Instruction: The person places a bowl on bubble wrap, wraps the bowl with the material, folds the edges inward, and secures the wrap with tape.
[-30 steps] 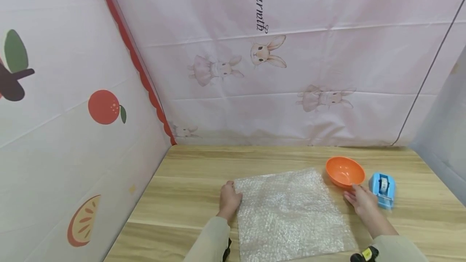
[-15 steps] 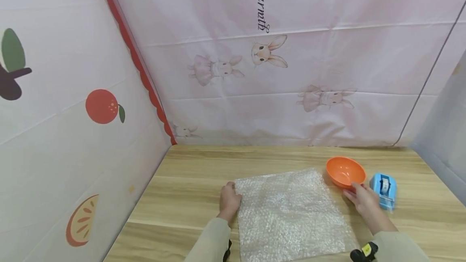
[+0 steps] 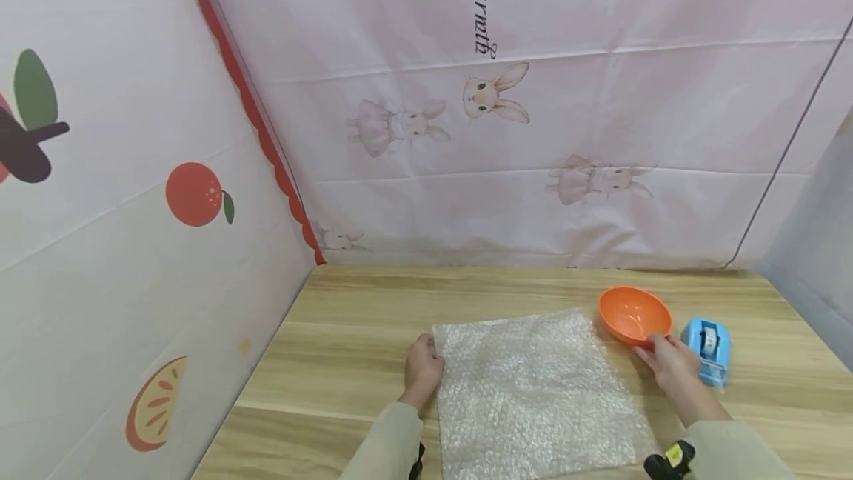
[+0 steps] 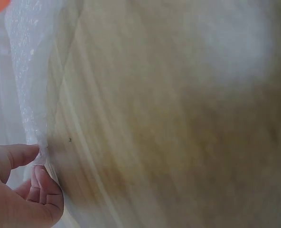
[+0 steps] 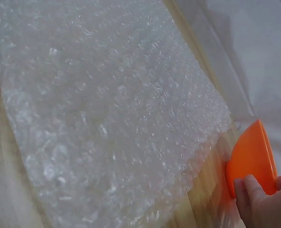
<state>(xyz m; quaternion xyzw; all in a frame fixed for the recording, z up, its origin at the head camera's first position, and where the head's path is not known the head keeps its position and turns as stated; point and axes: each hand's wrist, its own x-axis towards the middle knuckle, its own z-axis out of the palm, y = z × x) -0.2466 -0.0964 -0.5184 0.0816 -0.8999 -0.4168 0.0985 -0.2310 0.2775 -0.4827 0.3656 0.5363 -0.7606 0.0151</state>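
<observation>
A sheet of bubble wrap (image 3: 533, 391) lies flat on the wooden table. Its left edge, near the far corner, is pinched between the thumb and fingers of my left hand (image 3: 423, 372); the left wrist view shows the pinch on the wrap's edge (image 4: 40, 154). To the right of the sheet stands an orange bowl (image 3: 631, 310), its inside bare. My right hand (image 3: 676, 372) grips the bowl's near rim, with fingers along the outer wall and the thumb at the rim, as the right wrist view shows on the bowl (image 5: 249, 159).
A blue tape dispenser (image 3: 708, 350) with a roll of tape stands just right of my right hand. The table (image 3: 373, 295) meets a printed cloth wall (image 3: 426, 221) at the back and another cloth wall (image 3: 266, 280) on the left.
My right hand has settled slightly further onto the bowl's rim. The left hand, the bubble wrap and the bowl stay practically in place, apart from a small camera shift.
</observation>
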